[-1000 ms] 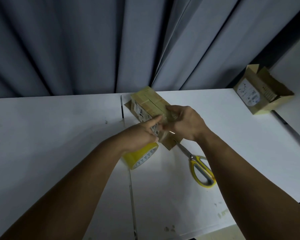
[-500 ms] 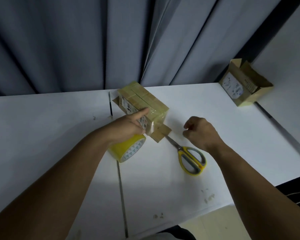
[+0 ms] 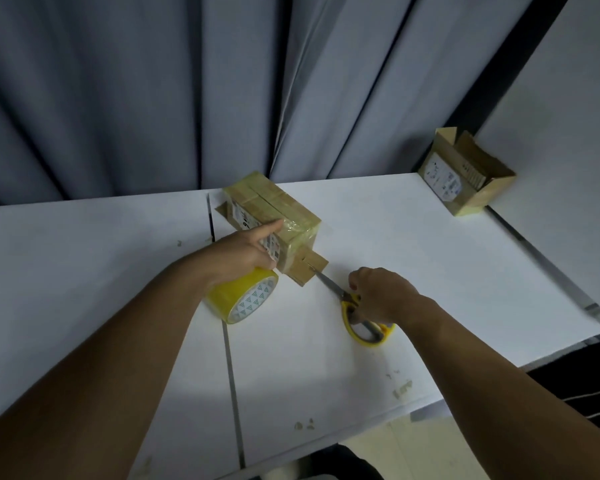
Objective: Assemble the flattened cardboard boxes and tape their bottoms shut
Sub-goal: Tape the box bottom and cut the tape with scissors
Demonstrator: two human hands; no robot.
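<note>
A small cardboard box point(image 3: 274, 209) lies on the white table point(image 3: 413, 244), its top covered in clear tape and a loose flap point(image 3: 309, 268) sticking out at its near end. My left hand point(image 3: 246, 251) lays its index finger along the box's near top edge while its other fingers curl over the yellow tape roll point(image 3: 243, 299) under the wrist. To the right, my right hand point(image 3: 378, 296) grips the yellow handles of the scissors point(image 3: 357, 320), whose blades point at the flap.
A second, open cardboard box point(image 3: 465, 174) stands at the table's far right corner. Grey curtains point(image 3: 187, 98) hang behind the table. A seam point(image 3: 229, 358) runs down the tabletop. Small scraps point(image 3: 402, 386) lie near the front edge.
My right hand left the box, dropped to the right and took hold of the scissors. My left hand stayed on the box and the roll.
</note>
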